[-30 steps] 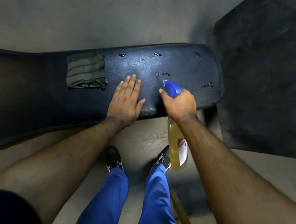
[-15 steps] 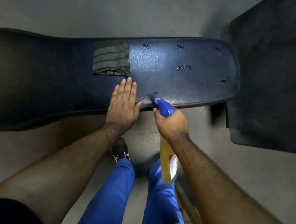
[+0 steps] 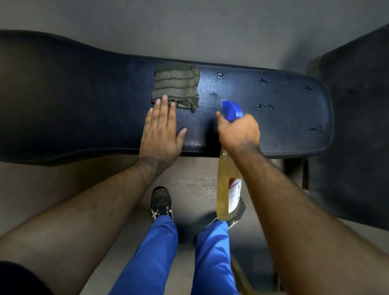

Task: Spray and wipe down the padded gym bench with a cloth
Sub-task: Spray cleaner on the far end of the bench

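A person's left hand (image 3: pixel 160 129) lay flat, fingers straight, on the bench (image 3: pixel 274 131) at frame center, fingertips touching the folded cloth (image 3: pixel 174 86). The right hand (image 3: pixel 239 133) gripped a spray bottle (image 3: pixel 229 184), blue nozzle over the pad. Droplets (image 3: pixel 264 106) dotted the bench's right end.

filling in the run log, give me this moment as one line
right hand grips spray bottle, nozzle over bench | left hand flat on pad, fingertips touching cloth | droplets on pad | wipe not begun
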